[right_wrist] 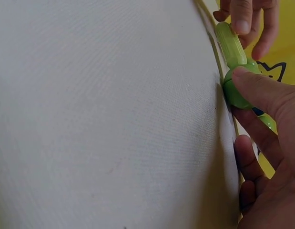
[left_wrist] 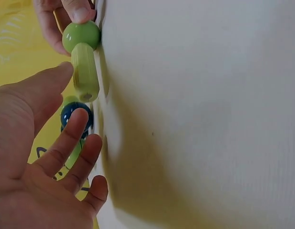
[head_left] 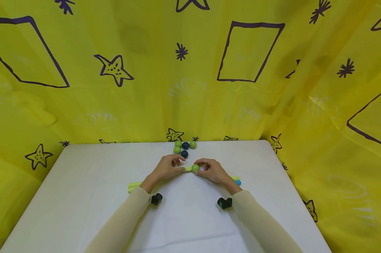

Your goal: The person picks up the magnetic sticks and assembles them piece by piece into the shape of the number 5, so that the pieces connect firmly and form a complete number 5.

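My right hand (head_left: 213, 171) pinches a glossy light-green ball (head_left: 195, 168) between thumb and fingers, low over the white table. A short yellow-green rod (left_wrist: 85, 71) joins that ball and points toward my left hand (head_left: 168, 168). The left thumb lies against or right beside the rod; contact is hard to tell. Its other fingers are spread apart, away from the rod. Just beyond the hands, a joined group holds green balls (head_left: 177, 150) and dark-blue balls (head_left: 184, 154); its connecting pieces are mostly hidden.
Yellow-green rods (head_left: 134, 187) lie by the left forearm, partly covered by it. Near the right wrist are a blue rod (head_left: 238, 182) and a yellow-green one (head_left: 235, 178). A patterned yellow curtain (head_left: 146, 105) hangs along the far edge of the white table (head_left: 92, 175).
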